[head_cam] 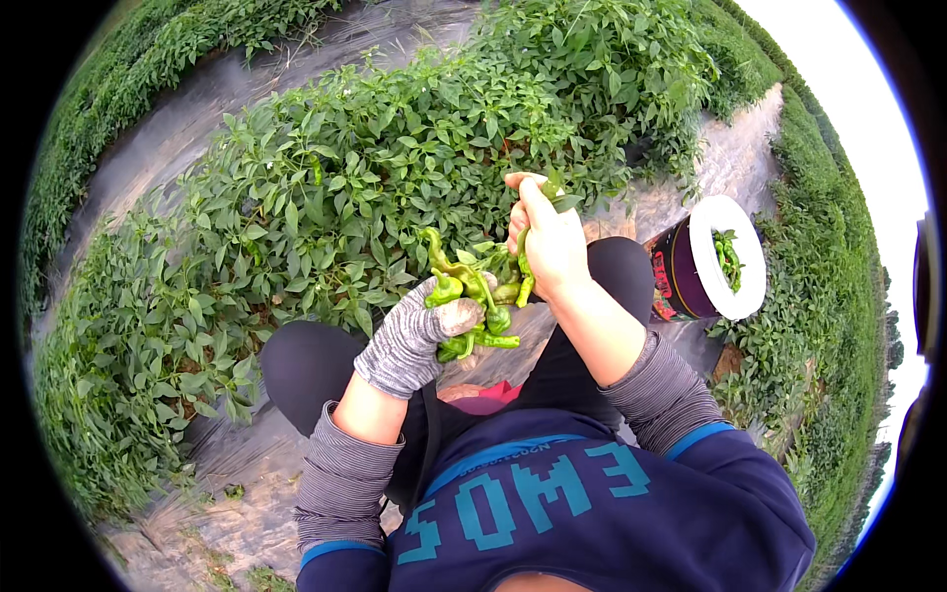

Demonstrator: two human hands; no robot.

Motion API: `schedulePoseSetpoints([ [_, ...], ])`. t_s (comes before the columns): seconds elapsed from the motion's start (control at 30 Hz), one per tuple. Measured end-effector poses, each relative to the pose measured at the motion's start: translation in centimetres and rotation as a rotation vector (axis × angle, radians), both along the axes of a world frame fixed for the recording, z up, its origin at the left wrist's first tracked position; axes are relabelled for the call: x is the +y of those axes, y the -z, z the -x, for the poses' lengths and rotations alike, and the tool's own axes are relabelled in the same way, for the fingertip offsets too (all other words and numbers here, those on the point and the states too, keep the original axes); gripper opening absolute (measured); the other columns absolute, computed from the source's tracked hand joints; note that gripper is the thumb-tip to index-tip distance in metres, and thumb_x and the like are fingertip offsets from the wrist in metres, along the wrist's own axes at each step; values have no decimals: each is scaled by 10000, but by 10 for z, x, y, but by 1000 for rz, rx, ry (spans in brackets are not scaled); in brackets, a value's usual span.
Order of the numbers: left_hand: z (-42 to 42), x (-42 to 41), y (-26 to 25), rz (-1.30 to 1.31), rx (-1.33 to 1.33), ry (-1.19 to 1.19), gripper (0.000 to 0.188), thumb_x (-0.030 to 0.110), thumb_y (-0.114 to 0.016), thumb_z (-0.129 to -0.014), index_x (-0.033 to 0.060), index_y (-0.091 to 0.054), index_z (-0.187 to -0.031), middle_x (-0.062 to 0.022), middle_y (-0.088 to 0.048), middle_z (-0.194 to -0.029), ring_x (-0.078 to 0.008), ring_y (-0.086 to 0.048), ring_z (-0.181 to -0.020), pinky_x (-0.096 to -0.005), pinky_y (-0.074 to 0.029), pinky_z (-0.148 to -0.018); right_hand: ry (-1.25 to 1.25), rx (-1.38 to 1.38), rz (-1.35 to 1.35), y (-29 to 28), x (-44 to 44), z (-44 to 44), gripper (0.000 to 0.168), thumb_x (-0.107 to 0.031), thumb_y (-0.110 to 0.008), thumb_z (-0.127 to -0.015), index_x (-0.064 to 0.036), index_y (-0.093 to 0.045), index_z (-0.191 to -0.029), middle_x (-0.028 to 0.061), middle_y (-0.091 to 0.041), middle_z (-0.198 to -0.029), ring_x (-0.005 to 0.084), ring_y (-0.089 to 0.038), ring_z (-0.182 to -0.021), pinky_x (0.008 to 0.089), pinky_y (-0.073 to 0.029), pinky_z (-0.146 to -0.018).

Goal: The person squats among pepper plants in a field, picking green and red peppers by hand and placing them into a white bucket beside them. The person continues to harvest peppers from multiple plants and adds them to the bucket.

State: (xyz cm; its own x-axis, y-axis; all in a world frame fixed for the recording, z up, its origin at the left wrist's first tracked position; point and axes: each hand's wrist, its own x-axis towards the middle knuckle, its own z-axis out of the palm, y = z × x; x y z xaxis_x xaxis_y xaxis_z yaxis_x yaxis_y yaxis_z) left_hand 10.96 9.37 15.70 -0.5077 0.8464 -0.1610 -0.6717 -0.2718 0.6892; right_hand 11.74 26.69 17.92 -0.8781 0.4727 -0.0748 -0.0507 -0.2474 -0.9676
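Observation:
My left hand, in a grey knitted glove, is closed around a bunch of green peppers in front of my lap. Several peppers, some long and wrinkled, stick out past the thumb. Just right of the bunch, my bare right hand is curled with its fingertips turned away from me. Green leaves show at its fingers, and a slim green pepper hangs along its palm side. The inside of that grip is partly hidden.
Leafy pepper plants stand in a row before my knees. To my right is a dark printed bucket with a white rim and green peppers inside. Plastic mulch film covers the ground between rows.

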Motion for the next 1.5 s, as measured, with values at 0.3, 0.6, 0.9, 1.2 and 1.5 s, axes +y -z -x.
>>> schedulePoseSetpoints([
  [0.3, -77, -1, 24, 61, -184, 310, 541, 362, -710, -619, 13, -510, -981, -93, -570, -761, -183, -565, -569, -268, -479, -466, -193, 420, -551, 13, -36, -90, 148, -94, -499, -846, 15, -562, -925, 53, -573, -818, 130, -531, -690, 227, -422, -660],
  [0.6, -135, 17, 16, 115, -241, 128, 471, 263, -713, -644, 50, -497, -1004, -73, -551, -807, -190, -555, -671, -291, -476, -514, -256, 528, -723, 7, -15, -137, 126, -19, -506, -804, 19, -558, -913, 91, -579, -777, 172, -547, -670, 262, -434, -620],
  [0.9, -137, 13, 10, 31, 128, 394, 574, 237, -736, -614, 27, -496, -1091, -72, -546, -1000, -156, -519, -898, -289, -442, -765, -165, 83, 241, -8, -3, -132, 203, -208, -436, -892, -18, -507, -908, -42, -355, -554, 46, -304, -434, 187, -276, -388],
  [1.2, -110, 33, 27, -255, 296, 599, 628, 216, -779, -598, 42, -482, -1123, -81, -554, -1036, -183, -523, -958, -328, -421, -837, -42, -211, -396, 30, 79, -125, 284, -242, -528, -837, 11, -530, -966, -32, -487, -676, 51, -424, -597, 200, -363, -544],
  [1.5, -55, 60, 34, 197, 165, 65, 573, 140, -725, -648, 26, -461, -1144, -51, -554, -1033, -155, -537, -927, -292, -439, -808, -359, -332, 149, 30, 76, -114, 794, -534, -540, -747, -165, -169, -1345, 171, -220, -1345, 358, -207, -1245, 533, -254, -934],
])
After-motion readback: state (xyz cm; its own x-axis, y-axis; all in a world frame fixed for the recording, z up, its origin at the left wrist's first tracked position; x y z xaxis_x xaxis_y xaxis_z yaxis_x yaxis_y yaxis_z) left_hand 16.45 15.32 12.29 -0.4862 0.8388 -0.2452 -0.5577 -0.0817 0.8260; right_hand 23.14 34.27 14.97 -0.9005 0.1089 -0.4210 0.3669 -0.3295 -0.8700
